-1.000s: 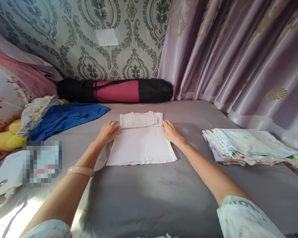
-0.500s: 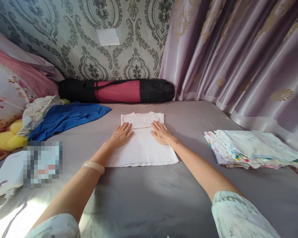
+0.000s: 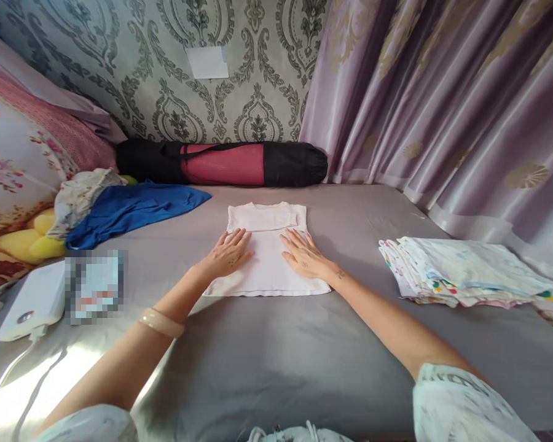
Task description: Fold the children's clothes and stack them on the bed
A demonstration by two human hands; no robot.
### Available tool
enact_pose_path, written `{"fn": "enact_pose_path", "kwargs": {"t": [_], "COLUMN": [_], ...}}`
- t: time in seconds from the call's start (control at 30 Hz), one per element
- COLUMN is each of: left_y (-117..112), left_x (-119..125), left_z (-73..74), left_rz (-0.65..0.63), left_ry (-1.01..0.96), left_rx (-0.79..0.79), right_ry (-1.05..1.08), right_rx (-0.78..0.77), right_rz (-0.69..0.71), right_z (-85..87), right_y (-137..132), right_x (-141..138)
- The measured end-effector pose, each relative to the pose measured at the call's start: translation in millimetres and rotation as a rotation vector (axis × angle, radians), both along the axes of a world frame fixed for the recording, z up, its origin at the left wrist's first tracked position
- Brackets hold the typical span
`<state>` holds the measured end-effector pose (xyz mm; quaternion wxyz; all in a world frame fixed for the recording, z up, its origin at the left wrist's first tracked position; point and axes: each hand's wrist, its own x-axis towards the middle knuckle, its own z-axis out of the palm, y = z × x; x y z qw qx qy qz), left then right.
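A small white shirt [image 3: 268, 258] lies flat on the grey bedsheet [image 3: 267, 362], its sleeves folded in across the upper part near the neckline. My left hand [image 3: 228, 253] rests palm down on the shirt's left side, fingers stretched out and pointing away from me. On the right side, my right hand [image 3: 304, 255] presses flat on the cloth with its fingers spread. Neither hand grasps the fabric. Both hands cover parts of the shirt's side edges.
A stack of folded patterned clothes [image 3: 470, 270] lies at right. A blue garment [image 3: 138, 209], a yellow plush [image 3: 41, 239] and a white power bank [image 3: 32, 301] with a cable are at left. A black and red rolled bag [image 3: 223, 164] lies along the wall beside the curtain [image 3: 419, 92].
My hands have slid slightly toward me over the shirt, away from the folded sleeves, staying flat. The camera view has shifted a little.
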<state>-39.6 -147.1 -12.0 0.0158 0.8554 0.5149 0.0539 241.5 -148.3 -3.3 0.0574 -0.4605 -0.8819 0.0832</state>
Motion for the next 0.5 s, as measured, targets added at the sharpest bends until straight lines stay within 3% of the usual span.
{"fn": "enact_pose_path", "kwargs": {"t": [0.2,0.5], "left_y": [-31.5,-31.6], "left_x": [-4.4,-1.9], "left_z": [-6.1,-5.9], "left_rz": [-0.032,-0.005], "left_ry": [-0.026,-0.011], "left_rx": [-0.083,-0.074], "right_ry": [-0.015,-0.031], "right_rx": [-0.044,-0.044], "right_rz": [0.025,0.015], "right_z": [-0.1,1.8], "right_y": [-28.9,-26.2], "right_x": [2.8,1.7]}}
